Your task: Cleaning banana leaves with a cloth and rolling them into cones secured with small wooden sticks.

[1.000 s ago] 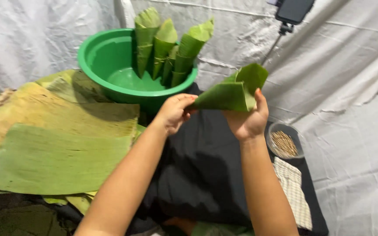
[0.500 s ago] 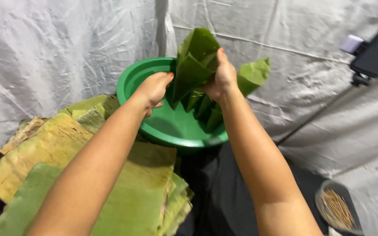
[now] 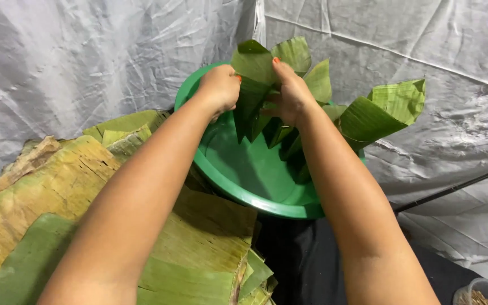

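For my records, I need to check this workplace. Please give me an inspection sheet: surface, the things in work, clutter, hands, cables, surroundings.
Surface: black cloth under the basin and the leaf pile.
Things in work: folded leaf cone held over the green basin; more leaf cones lean at the basin's far side.
Clutter: stack of flat banana leaves at left; small container of thin sticks at the lower right corner.
Hands: left hand and right hand both grip the folded leaf cone.
Cables: nothing seen; only a dark rod at right.
Surroundings: wrinkled white sheet behind.
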